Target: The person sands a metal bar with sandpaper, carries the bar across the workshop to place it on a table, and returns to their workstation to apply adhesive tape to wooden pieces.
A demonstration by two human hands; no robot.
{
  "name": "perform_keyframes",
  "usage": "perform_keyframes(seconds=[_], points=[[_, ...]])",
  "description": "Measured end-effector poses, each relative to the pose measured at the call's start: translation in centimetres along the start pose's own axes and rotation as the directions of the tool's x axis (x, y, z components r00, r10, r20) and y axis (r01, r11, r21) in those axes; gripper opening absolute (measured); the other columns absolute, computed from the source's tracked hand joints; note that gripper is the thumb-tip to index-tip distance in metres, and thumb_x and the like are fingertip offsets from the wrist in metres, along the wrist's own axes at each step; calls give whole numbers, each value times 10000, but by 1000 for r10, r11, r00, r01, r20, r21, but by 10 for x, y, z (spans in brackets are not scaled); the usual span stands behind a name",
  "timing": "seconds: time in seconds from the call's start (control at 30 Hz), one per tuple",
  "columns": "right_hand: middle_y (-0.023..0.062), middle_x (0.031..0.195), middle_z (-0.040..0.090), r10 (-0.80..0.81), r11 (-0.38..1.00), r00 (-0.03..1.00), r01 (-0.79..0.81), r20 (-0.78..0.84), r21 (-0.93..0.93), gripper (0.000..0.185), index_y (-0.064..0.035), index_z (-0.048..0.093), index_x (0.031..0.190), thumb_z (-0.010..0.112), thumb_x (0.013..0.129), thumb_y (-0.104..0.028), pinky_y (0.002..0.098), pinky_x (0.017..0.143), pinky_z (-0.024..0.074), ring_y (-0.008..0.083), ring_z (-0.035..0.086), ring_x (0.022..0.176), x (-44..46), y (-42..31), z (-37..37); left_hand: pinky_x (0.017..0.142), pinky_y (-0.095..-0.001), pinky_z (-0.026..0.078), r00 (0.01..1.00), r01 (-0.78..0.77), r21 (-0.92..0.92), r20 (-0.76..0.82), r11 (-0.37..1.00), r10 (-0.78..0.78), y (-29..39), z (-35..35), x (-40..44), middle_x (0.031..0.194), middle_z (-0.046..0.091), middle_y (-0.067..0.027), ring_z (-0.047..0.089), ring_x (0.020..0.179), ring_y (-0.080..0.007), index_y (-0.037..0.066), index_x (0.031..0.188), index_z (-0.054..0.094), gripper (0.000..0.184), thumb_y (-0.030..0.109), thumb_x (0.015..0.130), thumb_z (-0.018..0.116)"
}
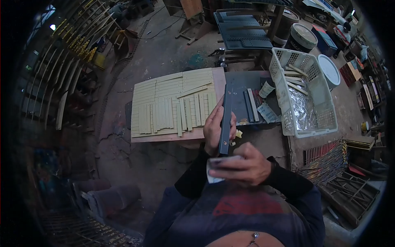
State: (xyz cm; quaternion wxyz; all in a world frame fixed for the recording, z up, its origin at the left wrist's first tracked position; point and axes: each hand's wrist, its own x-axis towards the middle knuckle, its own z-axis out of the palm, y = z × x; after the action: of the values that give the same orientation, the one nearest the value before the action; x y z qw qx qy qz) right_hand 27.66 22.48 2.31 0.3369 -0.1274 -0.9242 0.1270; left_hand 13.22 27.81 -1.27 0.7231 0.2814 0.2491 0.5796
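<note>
The person (205, 197) wears a dark navy top (173, 214) with a red patch (251, 203), 2 black cuffs (286, 179) and a silvery pendant (256, 235).

A hand could pass over the flat, pale yellow wood strips (164, 111). The long, dark, straight bar (225, 119) in my left hand (214, 127) blocks my right hand (249, 166). The white plastic basket with holes (284, 101) walls off my right side.

The left hand (214, 131) holds a dark bar (225, 119) upright at the frame's centre; just below, the right hand (251, 166) grips a pale piece (216, 175). A white basket (285, 96) stands upper right.
</note>
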Motion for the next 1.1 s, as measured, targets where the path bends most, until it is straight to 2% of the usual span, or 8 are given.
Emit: perform_keyframes(seconds=[0.07,0.2,0.27,0.4,0.57,0.67,0.9,1.1], points=[[-17,1192,520,196,955,971,-220,-134,-200,510,-206,529,1248,604,745,-180,272,716,364,157,459,800,2,20,-8,400,-196,373,993,-76,88,-83,993,83,-2,3,4,694,475,-62,424,446,-90,81,1398,255,448,245,981,267],[-10,1201,521,-34,999,994,37,108,-28,547,-194,527,1250,622,713,-142,277,709,359,171,461,795,1,-6,-5,391,-205,377,998,-56,15,23,998,56,2,-2,1,685,461,-63,423,442,-90,83,1401,245,450,243,981,266],[-26,1209,519,106,975,989,-123,-103,-183,508,-194,541,1240,570,733,-202,288,694,361,160,443,784,4,11,-7,392,-203,375,999,-39,-5,-18,999,39,-1,0,0,691,461,-70,418,437,-92,92,1405,239,451,243,981,265],[-44,1160,549,-139,984,990,136,21,118,499,-185,597,1178,596,679,-197,291,694,365,156,446,785,2,-10,-5,395,-204,372,995,-102,59,4,993,102,6,-5,0,714,460,-80,408,439,-102,113,1409,234,445,238,982,255],[19,1183,545,151,971,987,-158,-49,-182,502,-142,569,1179,644,684,-163,281,728,373,165,486,813,1,17,10,401,-207,362,985,-166,86,-30,982,169,15,-11,-8,722,446,-69,391,441,-103,98,1406,230,447,250,985,236],[-14,1175,545,-131,962,989,109,72,252,507,-148,569,1186,636,683,-146,269,732,375,165,488,819,5,-8,13,400,-216,371,968,-210,94,-118,973,220,19,-25,-8,716,453,-68,410,438,-106,93,1401,239,447,264,989,261],[115,1104,547,622,720,681,-691,-387,-61,312,-63,590,1086,561,778,-20,343,812,411,305,512,937,-78,166,102,421,-220,379,960,-219,100,-154,971,233,30,-49,-36,751,461,-73,422,464,-104,90,1398,246,446,270,990,264],[82,1187,543,517,615,773,-635,-368,-468,330,-55,542,1172,556,844,-93,290,874,398,227,519,1040,-42,174,98,426,-217,379,966,-197,174,-135,965,221,36,-45,-53,882,532,-94,437,487,-94,44,1359,284,436,276,990,269]])
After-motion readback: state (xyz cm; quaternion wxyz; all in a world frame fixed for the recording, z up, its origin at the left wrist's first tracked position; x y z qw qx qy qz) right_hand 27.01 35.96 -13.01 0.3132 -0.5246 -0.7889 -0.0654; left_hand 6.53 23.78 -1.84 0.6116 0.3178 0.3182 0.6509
